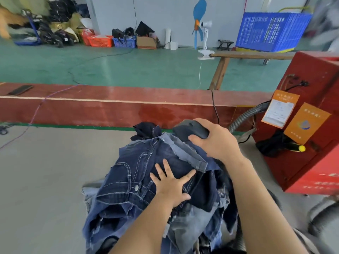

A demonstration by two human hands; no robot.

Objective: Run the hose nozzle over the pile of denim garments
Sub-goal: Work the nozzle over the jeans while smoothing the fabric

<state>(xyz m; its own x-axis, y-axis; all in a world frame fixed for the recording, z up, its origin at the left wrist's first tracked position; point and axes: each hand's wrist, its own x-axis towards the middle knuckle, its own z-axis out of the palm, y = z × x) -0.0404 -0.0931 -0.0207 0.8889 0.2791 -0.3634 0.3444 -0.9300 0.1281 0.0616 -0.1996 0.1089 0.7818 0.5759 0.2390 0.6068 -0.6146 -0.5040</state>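
Both hands are on the work. Left hand [171, 182] lies flat with fingers spread, pressing down the top of the denim pile [146, 189], which sits heaped on the near side of the grey bench [45, 171]. To its right, the right hand [215, 142] curls around the dark hose nozzle [190, 130], held at the pile's far right edge against a pale folded hem. A grey ribbed hose [245, 116] trails right to the red machine [311, 116]. I judge the pass only partly done: most of the heap lies nearer than the nozzle.
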